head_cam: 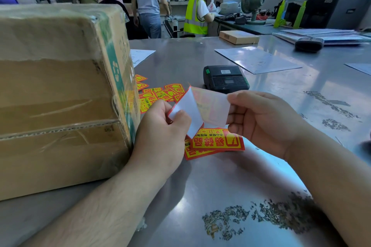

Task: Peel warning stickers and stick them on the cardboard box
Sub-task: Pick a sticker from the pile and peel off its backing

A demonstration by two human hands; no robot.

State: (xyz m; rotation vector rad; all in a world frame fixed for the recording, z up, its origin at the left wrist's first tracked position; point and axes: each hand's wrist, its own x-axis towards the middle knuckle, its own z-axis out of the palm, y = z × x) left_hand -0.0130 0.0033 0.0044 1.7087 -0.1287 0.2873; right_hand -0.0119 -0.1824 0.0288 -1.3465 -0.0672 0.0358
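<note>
A big taped cardboard box (60,96) stands at the left on the metal table (200,186). Just right of it, above the table, my left hand (162,136) pinches a red-edged warning sticker (187,112), its white back towards me. My right hand (261,120) pinches the translucent backing sheet (212,106), which is partly parted from the sticker. Two red and yellow warning stickers (216,140) lie flat under my hands. Several more stickers (158,94) lie scattered by the box's far corner.
A black label printer (224,78) sits just beyond my hands. Papers (257,59), a flat brown carton (239,37) and a dark handheld device (309,44) lie farther back. Three people stand at the far end. Worn patches (261,218) mark the table near me.
</note>
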